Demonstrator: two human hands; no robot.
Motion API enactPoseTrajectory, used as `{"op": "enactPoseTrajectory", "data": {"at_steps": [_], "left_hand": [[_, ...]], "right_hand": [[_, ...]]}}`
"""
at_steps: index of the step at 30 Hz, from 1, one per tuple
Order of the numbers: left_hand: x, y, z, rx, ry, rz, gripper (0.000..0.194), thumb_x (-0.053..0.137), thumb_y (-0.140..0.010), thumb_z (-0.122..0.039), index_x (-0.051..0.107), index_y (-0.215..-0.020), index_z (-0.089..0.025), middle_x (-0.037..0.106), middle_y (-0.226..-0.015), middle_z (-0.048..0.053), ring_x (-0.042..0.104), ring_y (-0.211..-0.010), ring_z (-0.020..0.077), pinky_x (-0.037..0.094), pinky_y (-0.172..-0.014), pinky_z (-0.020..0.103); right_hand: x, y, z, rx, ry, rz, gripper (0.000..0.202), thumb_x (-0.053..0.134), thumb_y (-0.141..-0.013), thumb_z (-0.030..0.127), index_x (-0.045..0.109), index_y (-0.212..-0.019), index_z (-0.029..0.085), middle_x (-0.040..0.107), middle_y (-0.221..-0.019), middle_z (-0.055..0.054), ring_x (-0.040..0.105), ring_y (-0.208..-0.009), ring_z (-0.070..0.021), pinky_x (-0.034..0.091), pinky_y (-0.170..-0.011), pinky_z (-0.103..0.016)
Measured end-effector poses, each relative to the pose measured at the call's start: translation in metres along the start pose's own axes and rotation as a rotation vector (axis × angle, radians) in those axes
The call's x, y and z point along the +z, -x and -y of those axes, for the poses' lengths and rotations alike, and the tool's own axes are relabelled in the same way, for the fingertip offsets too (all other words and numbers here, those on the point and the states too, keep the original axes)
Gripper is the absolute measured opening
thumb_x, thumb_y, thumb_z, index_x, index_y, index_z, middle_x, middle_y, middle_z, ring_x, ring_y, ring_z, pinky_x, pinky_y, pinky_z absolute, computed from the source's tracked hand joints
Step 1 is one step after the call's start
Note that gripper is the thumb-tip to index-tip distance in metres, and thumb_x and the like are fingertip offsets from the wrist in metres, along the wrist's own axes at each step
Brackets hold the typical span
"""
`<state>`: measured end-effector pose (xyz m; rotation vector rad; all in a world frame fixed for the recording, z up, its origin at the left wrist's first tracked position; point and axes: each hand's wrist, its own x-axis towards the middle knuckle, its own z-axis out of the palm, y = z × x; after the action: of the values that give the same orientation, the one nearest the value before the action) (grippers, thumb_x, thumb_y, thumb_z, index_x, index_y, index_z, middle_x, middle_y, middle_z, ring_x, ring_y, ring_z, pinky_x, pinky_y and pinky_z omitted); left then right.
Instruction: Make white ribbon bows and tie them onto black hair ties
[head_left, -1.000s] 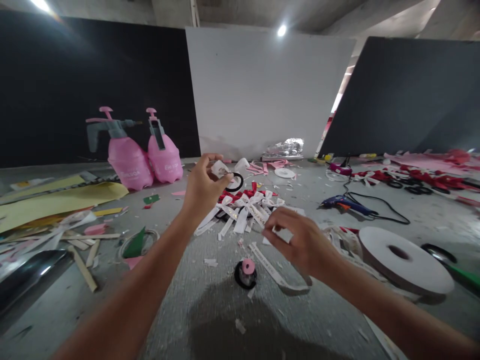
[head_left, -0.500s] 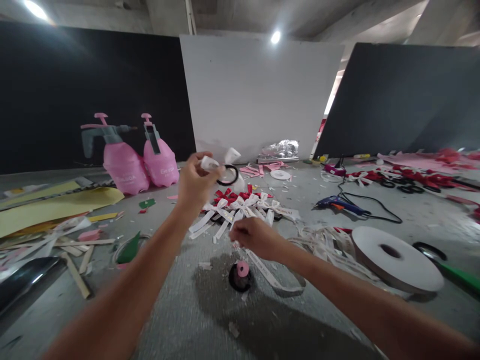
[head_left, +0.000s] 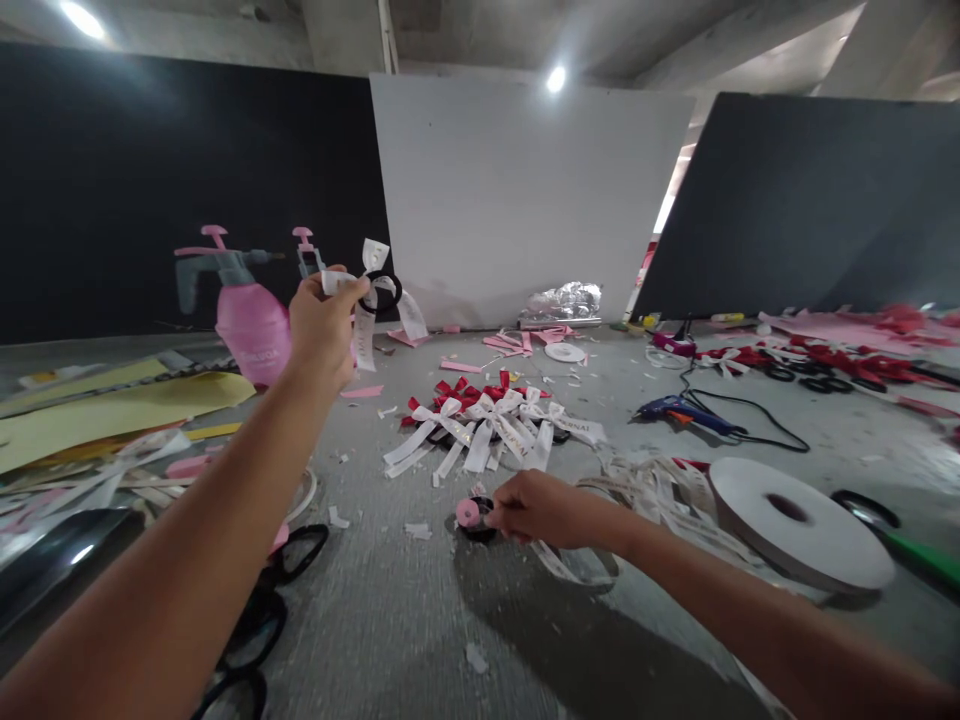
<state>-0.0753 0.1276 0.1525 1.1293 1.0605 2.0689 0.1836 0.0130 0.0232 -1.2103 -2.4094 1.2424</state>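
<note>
Raised in front of the pink sprayer, my left hand (head_left: 321, 325) pinches a white ribbon bow (head_left: 375, 257) with a black hair tie (head_left: 384, 292) attached at its back. The bow's printed tails hang down. Low over the table, my right hand (head_left: 536, 510) has its fingertips closed at the edge of another black hair tie (head_left: 480, 535). Against that tie lies a small pink roll (head_left: 467, 513). Just beyond it is a pile of white and red bows (head_left: 491, 415). A loose printed ribbon (head_left: 574, 572) curls beneath my right wrist.
Right of my hand are a large white ribbon spool (head_left: 802, 520), a blue glue gun (head_left: 690, 413) and green-handled scissors (head_left: 919, 558). At left stand pink spray bottles (head_left: 251, 335) beside yellow paper (head_left: 135, 405). Black hair ties (head_left: 255, 630) lie near my left forearm.
My left hand has moved left and up with the white bow. My right hand has come down to the black hair tie, which has shifted away from me with the pink roll.
</note>
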Motion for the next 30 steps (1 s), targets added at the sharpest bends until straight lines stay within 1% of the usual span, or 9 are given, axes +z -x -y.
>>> {"op": "enactPoseTrajectory", "data": {"at_steps": [4,7,10,12,14,16,20,25,30], "left_hand": [[0.009,0.015,-0.011,-0.079,0.057,0.112,0.035,0.074,-0.062,-0.026,0.056,-0.092,-0.023,0.060,-0.072,-0.002,0.063,-0.070,0.0148,0.050,-0.060,0.026],[0.020,0.031,-0.020,-0.117,0.100,0.186,0.035,0.074,-0.063,-0.026,0.056,-0.093,-0.023,0.061,-0.074,-0.002,0.064,-0.073,0.0160,0.051,-0.062,0.028],[0.031,0.045,-0.029,-0.160,0.153,0.245,0.034,0.073,-0.064,-0.028,0.056,-0.093,-0.024,0.063,-0.076,0.000,0.064,-0.078,0.0180,0.052,-0.064,0.030],[0.036,0.049,-0.033,-0.186,0.177,0.276,0.032,0.073,-0.066,-0.030,0.057,-0.093,-0.025,0.064,-0.079,0.001,0.064,-0.082,0.0193,0.052,-0.066,0.032],[0.038,0.050,-0.034,-0.200,0.200,0.274,0.031,0.072,-0.067,-0.032,0.056,-0.093,-0.026,0.065,-0.081,0.001,0.063,-0.086,0.0198,0.051,-0.067,0.032],[0.036,0.047,-0.034,-0.203,0.210,0.252,0.030,0.072,-0.068,-0.033,0.055,-0.091,-0.025,0.065,-0.084,0.000,0.062,-0.089,0.0198,0.050,-0.068,0.032],[0.030,0.044,-0.029,-0.278,0.242,0.149,0.023,0.070,-0.070,-0.025,0.052,-0.084,-0.022,0.062,-0.083,-0.001,0.060,-0.083,0.0162,0.048,-0.070,0.033],[0.021,0.045,-0.027,-0.377,0.306,0.010,0.017,0.065,-0.074,-0.019,0.050,-0.083,-0.019,0.057,-0.078,-0.001,0.056,-0.076,0.0116,0.047,-0.072,0.032],[0.005,0.036,-0.031,-0.372,0.339,-0.055,0.015,0.062,-0.076,-0.021,0.050,-0.083,-0.019,0.054,-0.075,-0.001,0.053,-0.076,0.0096,0.047,-0.070,0.029]], "right_hand": [[-0.010,-0.003,0.007,-0.075,0.072,-0.448,0.023,0.054,-0.086,0.039,0.061,-0.087,0.017,0.062,-0.070,-0.001,0.053,-0.061,-0.0114,0.038,-0.058,-0.023],[-0.017,-0.018,0.014,-0.138,-0.033,-0.661,0.046,0.060,-0.081,0.044,0.053,-0.120,0.021,0.065,-0.101,-0.008,0.060,-0.086,-0.0171,0.044,-0.072,-0.028],[-0.011,-0.037,0.017,-0.153,-0.242,-0.555,0.063,0.066,-0.077,0.045,0.045,-0.132,0.023,0.061,-0.120,-0.011,0.059,-0.102,-0.0203,0.047,-0.077,-0.030],[-0.005,-0.045,0.020,-0.171,-0.368,-0.378,0.050,0.066,-0.077,0.045,0.057,-0.119,0.019,0.067,-0.103,-0.009,0.063,-0.090,-0.0184,0.048,-0.072,-0.028],[-0.001,-0.046,0.027,-0.190,-0.498,-0.329,0.035,0.059,-0.081,0.047,0.066,-0.094,0.015,0.067,-0.074,-0.004,0.062,-0.067,-0.0137,0.047,-0.062,-0.025],[-0.005,-0.038,0.038,-0.217,-0.650,-0.436,0.037,0.054,-0.084,0.049,0.065,-0.082,0.014,0.054,-0.055,0.002,0.051,-0.048,-0.0086,0.042,-0.051,-0.022],[-0.023,-0.008,0.070,-0.330,-0.802,-0.510,0.033,0.054,-0.086,0.047,0.063,-0.082,0.015,0.035,-0.049,0.008,0.028,-0.040,-0.0044,0.023,-0.038,-0.019],[-0.044,0.025,0.098,-0.421,-0.708,-0.619,0.030,0.058,-0.086,0.045,0.063,-0.078,0.017,0.039,-0.052,0.005,0.032,-0.045,-0.0054,0.024,-0.041,-0.021],[-0.057,0.049,0.101,-0.435,-0.661,-0.684,0.031,0.056,-0.086,0.049,0.062,-0.080,0.019,0.039,-0.053,0.005,0.032,-0.044,-0.0058,0.028,-0.042,-0.022]]}}
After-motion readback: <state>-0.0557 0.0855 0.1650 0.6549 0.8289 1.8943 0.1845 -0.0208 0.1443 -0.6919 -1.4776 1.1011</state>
